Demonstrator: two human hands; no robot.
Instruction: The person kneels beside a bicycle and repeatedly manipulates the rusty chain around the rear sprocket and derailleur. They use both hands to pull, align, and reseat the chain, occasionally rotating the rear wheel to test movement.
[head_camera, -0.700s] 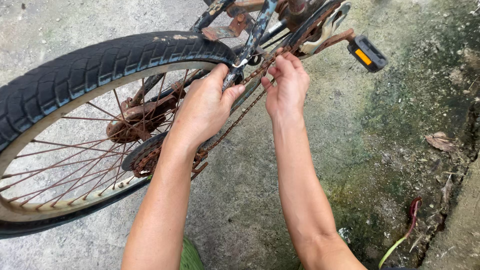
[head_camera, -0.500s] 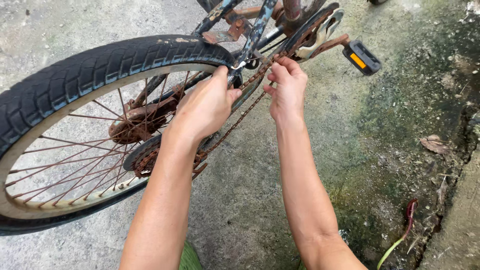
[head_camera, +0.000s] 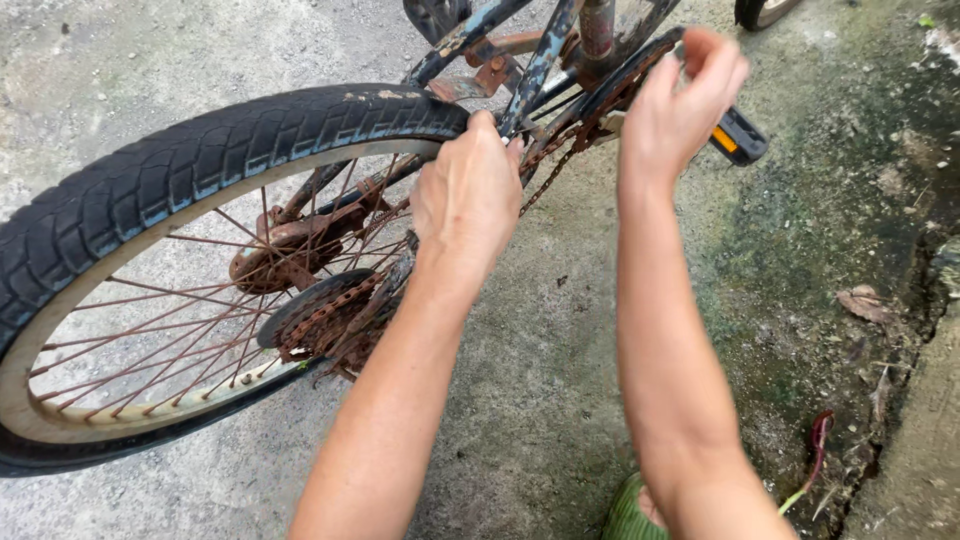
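A black-tyred rear wheel (head_camera: 200, 180) with rusty spokes stands over the concrete floor (head_camera: 560, 330), the left hand (head_camera: 468, 200) curls its fingers around the frame stay beside the rusty chain (head_camera: 545, 180), while the right hand (head_camera: 680, 100) pinches the chain near the pedal (head_camera: 738, 138).

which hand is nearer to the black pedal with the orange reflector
Right. The right hand is raised just left of the pedal, almost touching it. The left hand is farther left, on the frame beside the rear tyre.
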